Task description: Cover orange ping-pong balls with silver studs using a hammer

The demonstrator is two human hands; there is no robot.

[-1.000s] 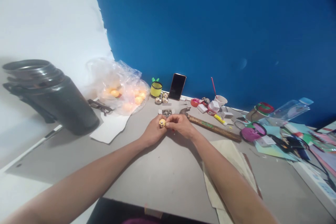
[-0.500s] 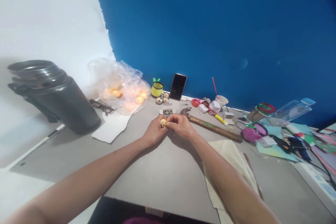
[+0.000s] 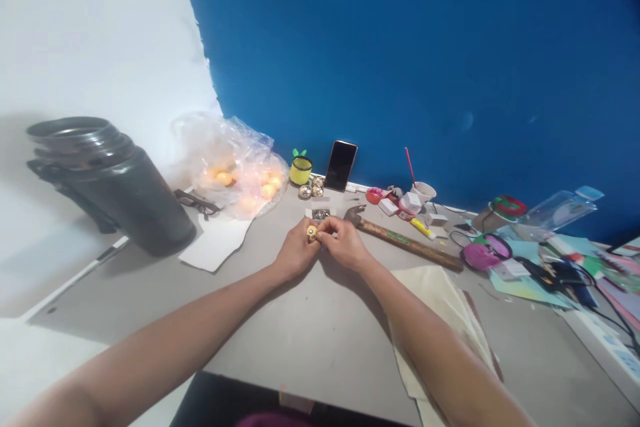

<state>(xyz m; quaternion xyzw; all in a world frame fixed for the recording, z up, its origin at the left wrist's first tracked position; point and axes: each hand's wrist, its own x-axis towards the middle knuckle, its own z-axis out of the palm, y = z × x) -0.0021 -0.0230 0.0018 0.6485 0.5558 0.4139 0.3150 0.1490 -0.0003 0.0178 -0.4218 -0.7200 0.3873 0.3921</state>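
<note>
Between my two hands is a small yellow ball [image 3: 312, 233] dotted with shiny metal studs. My left hand [image 3: 296, 245] is closed around its left side. Against the ball's right side, the thumb and fingertips of my right hand [image 3: 343, 240] are pinched together; whether they hold a tiny stud is too small to tell. Just beyond my fingers lies a small open box [image 3: 321, 214] of shiny metal bits. Farther back sit several studded gold balls [image 3: 317, 188], beside a yellow mesh cup [image 3: 301, 171].
A claw hammer [image 3: 405, 240] lies right of my hands, near a folded cream cloth [image 3: 430, 313]. A phone [image 3: 341, 165] leans on the blue wall. At left stand a large dark flask [image 3: 125, 193], glasses [image 3: 197, 202], white paper [image 3: 215, 243] and a plastic bag of orange fruit [image 3: 235, 173].
The whole view has shifted slightly to the right. My right fingertips have moved slightly at the ball, while both hands stay in the same place over the table.
</note>
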